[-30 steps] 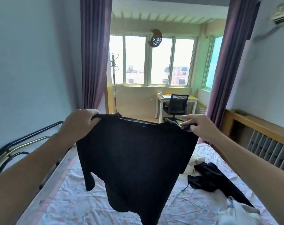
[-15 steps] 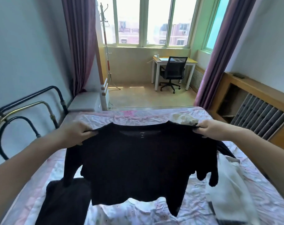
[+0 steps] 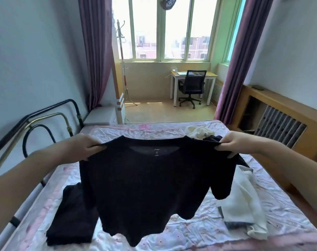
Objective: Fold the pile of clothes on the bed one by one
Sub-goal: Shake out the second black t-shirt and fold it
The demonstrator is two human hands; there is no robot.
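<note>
A black short-sleeved T-shirt (image 3: 150, 182) hangs spread out in the air above the bed (image 3: 172, 129), its neckline up and facing me. My left hand (image 3: 81, 147) grips its left shoulder and my right hand (image 3: 232, 144) grips its right shoulder. A dark folded garment (image 3: 70, 218) lies flat on the sheet at the lower left, partly behind the shirt. A white garment (image 3: 244, 201) lies crumpled on the right side of the bed. A cream piece (image 3: 197, 132) and a dark piece (image 3: 213, 138) sit at the far right of the bed.
A metal bed frame (image 3: 45, 118) runs along the left wall. A wooden radiator cover (image 3: 281, 116) lines the right wall. Beyond the bed are a desk (image 3: 194, 77), an office chair (image 3: 191, 87), a coat stand (image 3: 121, 51) and purple curtains.
The view has dropped from the window toward the bed and then steadied. Both hands have lowered the shirt a little and kept their grip on its shoulders.
</note>
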